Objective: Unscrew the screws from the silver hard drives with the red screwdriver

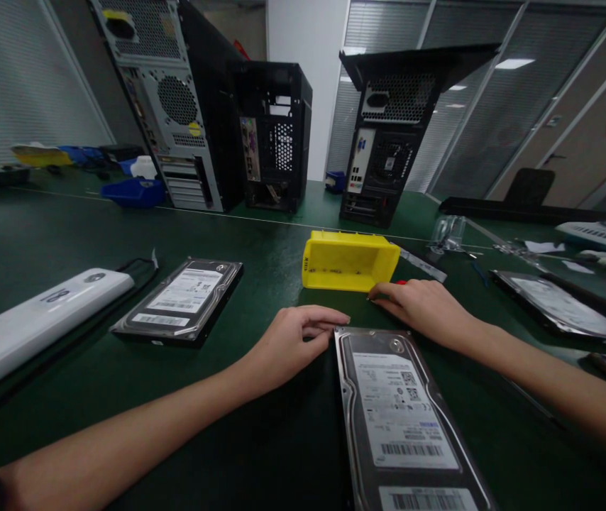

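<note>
Left grip touching flat metal hard drive | right grip by boxy yellow plastic bin

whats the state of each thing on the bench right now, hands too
near drive: flat, label up, between the hands
left hand: fingers on the drive's far corner
right hand: palm down by the bin, something red under its fingers
yellow bin: tipped on its side, looks empty
left drive: flat, label up, untouched
right drive: flat, untouched
PC cases: upright, backs facing the camera
white device: lying flat
</note>
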A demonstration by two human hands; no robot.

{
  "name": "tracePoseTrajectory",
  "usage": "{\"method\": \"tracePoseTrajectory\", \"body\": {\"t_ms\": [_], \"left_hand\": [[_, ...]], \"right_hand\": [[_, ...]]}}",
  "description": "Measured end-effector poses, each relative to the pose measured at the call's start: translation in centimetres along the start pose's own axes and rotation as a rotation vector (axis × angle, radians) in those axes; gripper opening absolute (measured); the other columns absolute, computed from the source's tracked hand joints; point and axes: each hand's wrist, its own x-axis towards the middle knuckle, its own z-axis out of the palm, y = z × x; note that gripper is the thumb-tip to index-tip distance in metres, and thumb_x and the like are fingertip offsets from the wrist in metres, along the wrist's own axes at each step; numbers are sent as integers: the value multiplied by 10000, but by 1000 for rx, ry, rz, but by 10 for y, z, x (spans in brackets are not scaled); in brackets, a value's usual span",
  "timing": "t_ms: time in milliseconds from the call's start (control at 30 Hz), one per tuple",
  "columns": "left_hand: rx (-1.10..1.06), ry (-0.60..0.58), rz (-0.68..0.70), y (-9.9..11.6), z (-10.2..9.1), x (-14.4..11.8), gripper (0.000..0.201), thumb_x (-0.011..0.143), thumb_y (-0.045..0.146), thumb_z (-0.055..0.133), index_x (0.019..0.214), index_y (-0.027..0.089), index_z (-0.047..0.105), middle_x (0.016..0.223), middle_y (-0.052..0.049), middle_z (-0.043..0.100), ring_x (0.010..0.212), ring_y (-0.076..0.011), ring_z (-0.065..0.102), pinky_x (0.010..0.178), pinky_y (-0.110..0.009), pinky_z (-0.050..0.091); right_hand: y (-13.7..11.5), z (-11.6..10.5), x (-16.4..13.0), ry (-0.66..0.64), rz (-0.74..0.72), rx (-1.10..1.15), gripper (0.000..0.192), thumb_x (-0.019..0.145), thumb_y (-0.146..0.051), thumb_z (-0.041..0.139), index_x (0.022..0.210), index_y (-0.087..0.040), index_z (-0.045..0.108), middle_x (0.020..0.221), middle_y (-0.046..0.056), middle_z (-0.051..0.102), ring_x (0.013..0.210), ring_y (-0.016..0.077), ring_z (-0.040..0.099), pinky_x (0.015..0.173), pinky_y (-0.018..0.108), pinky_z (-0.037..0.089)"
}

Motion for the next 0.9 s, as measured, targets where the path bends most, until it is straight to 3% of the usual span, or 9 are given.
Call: {"method": "tracePoseTrajectory", "body": {"t_ms": [133, 467, 667, 733, 800, 900], "left_hand": [[-16, 4, -1, 0, 1, 0, 286, 820, 32, 536, 1079, 65, 651, 1112, -106, 686, 970, -166, 668, 885, -296, 539], [-14, 2, -1, -1, -1, -1, 282, 822, 52, 540, 1079, 71, 656, 1110, -104, 688, 966, -171, 669, 882, -298, 539], [-27, 2, 23, -4, -1, 0, 279, 824, 63, 542, 1075, 85, 660, 1109, -99, 689, 980, -175, 666, 886, -301, 536], [-30, -1, 25, -4, -1, 0, 279, 824, 75, 551, 1081, 88, 657, 1110, -98, 688, 978, -175, 666, 885, -304, 537], [-29, -1, 22, -4, -1, 0, 280, 822, 71, 551, 1082, 82, 655, 1104, -103, 690, 971, -176, 668, 880, -306, 539], [-32, 3, 22, -4, 0, 0, 279, 814, 54, 547, 1068, 76, 660, 1092, -107, 694, 970, -179, 669, 881, -304, 538]], "right_hand": [[0, -1, 0, 14, -49, 8, 272, 910, -310, 460, 1109, -253, 637, 908, 37, 725, 747, 202, 689, 573, 271, 447], [-7, -6, 1, 42, -100, -40, 264, 906, -278, 482, 1061, -234, 691, 813, 65, 737, 662, 208, 688, 515, 258, 405], [3, -10, -5, 79, -66, -19, 281, 908, -277, 474, 1091, -249, 686, 902, 52, 744, 723, 234, 704, 582, 328, 502], [4, -17, -11, 129, -38, 127, 276, 900, -277, 488, 1095, -252, 683, 977, 29, 734, 808, 220, 704, 684, 351, 541], [-2, -26, -19, 165, -9, 409, 263, 885, -268, 513, 1071, -232, 694, 1001, 18, 728, 847, 187, 700, 744, 318, 557], [-24, -38, -36, 94, 13, 839, 241, 864, -267, 540, 1020, -220, 717, 936, 13, 742, 766, 140, 701, 646, 218, 561]]}}
